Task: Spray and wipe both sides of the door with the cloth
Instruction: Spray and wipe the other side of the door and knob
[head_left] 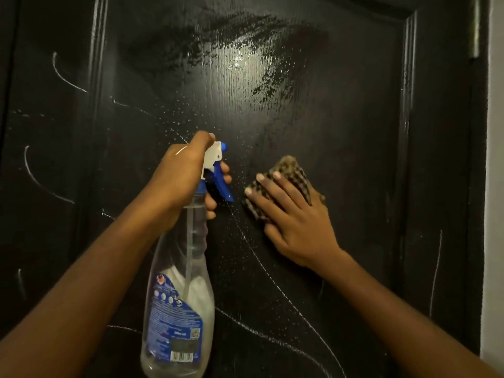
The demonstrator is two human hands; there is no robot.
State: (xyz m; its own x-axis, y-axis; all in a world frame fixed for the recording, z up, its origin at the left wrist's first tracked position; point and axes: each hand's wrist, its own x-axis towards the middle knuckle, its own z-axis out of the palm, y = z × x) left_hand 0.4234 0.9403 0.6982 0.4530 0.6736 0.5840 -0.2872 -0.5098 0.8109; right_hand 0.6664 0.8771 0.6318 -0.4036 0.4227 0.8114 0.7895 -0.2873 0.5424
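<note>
Black door [313, 110] with white chalk scrawls [38, 178]; brown-checked cloth [289, 170]; clear bottle [181, 282], blue trigger [222, 184].

spray bottle [180, 268] left of cloth [286, 170], cloth against door [327, 105], wall [495, 186] at right

The dark wood-grain door [341, 132] stood upright, with a wet shiny patch [245, 58] high on its panel and fine droplets [174, 118] lower down. White curved scribbles [272, 279] crossed it. A checked cloth [289, 167] lay flat against the panel.
</note>
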